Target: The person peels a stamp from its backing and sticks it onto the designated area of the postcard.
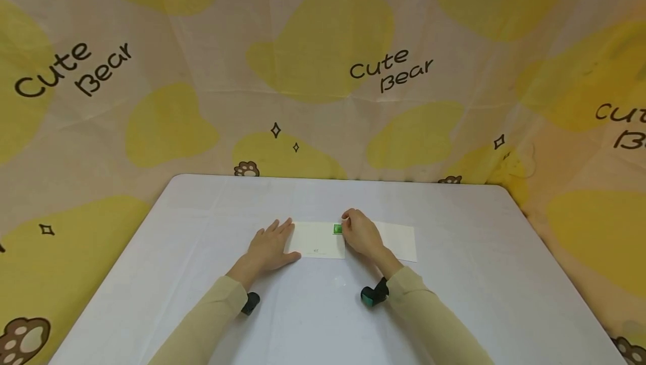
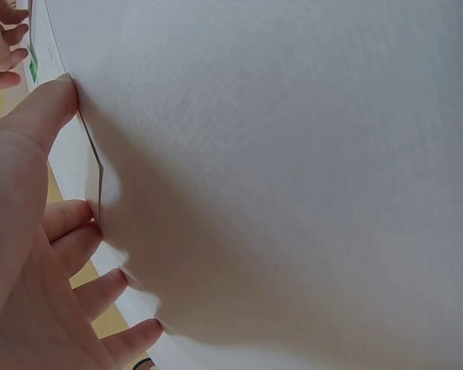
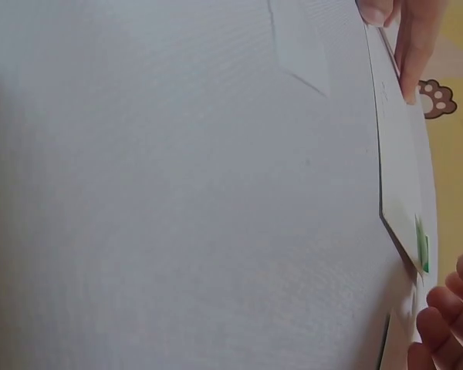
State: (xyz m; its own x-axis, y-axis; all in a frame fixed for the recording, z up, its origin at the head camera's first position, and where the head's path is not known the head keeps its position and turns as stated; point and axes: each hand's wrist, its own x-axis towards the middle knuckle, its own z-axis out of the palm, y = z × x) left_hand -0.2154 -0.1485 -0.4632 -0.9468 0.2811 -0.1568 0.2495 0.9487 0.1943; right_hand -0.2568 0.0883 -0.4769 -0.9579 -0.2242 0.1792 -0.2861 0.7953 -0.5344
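A white envelope-like paper [image 1: 318, 241] lies flat on the table, with small print near its lower edge. On its upper right corner is a green stamp [image 1: 337, 229], also visible in the right wrist view. My left hand [image 1: 270, 247] rests spread at the paper's left end, thumb and fingertips on its edge. Beside the stamp hovers my right hand [image 1: 360, 233], its fingers loosely curled. In the right wrist view a small gap separates those fingers [image 3: 440, 327] from the stamp, and nothing shows between them. A second white paper [image 1: 398, 241] lies partly behind the right hand.
The white table [image 1: 282, 326] has rounded far corners and meets a patterned cloth backdrop [image 1: 313, 45]. A faint translucent piece [image 3: 301, 54] lies on the near side of the papers; its kind is unclear. Black wrist cameras [image 1: 374, 293] hang beneath both wrists.
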